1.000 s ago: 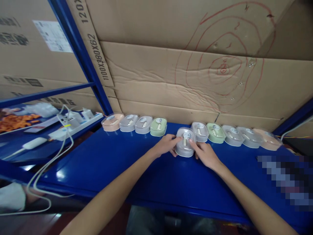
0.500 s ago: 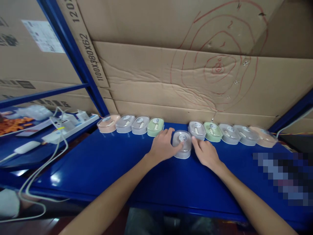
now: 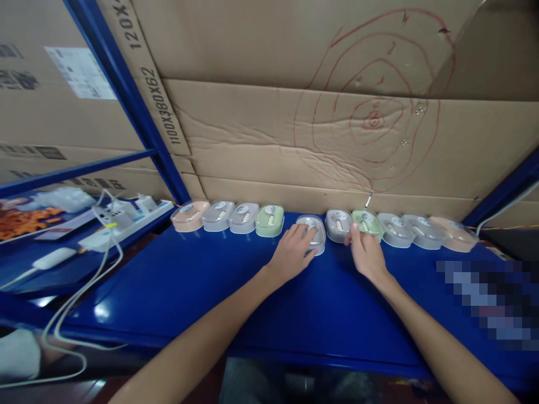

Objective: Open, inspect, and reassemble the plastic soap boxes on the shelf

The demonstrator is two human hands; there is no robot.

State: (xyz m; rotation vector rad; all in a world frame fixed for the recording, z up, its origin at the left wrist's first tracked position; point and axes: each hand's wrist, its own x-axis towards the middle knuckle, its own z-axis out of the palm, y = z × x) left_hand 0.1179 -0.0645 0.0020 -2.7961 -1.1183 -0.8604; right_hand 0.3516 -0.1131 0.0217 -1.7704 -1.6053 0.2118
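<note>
My left hand [image 3: 293, 252] rests on a grey lunch box [image 3: 316, 238] with a clear lid, its fingers over the lid and its thumb at the near side. The box sits on the blue shelf, slightly forward of the others. My right hand [image 3: 367, 255] is curled closed, thumb up, in front of another grey box [image 3: 338, 220] and a green box [image 3: 373, 224]. No object shows between its fingers, and whether it touches these boxes is unclear. To the left stand a green box [image 3: 270, 219], two grey boxes [image 3: 244, 216] and an orange box [image 3: 189, 217].
Further right are two grey boxes [image 3: 396, 227] and an orange box [image 3: 455, 233]. A cardboard wall [image 3: 252, 123] with red rings stands behind the blue shelf [image 3: 202, 292]. White cables [image 3: 82, 280] and a power strip [image 3: 164, 209] lie at left. A blurred patch [image 3: 488, 300] covers the right.
The grey box under my left hand has moved back toward the row. My left fingers now lie over its lid. My right hand has moved right, away from that box, and its fingers have curled.
</note>
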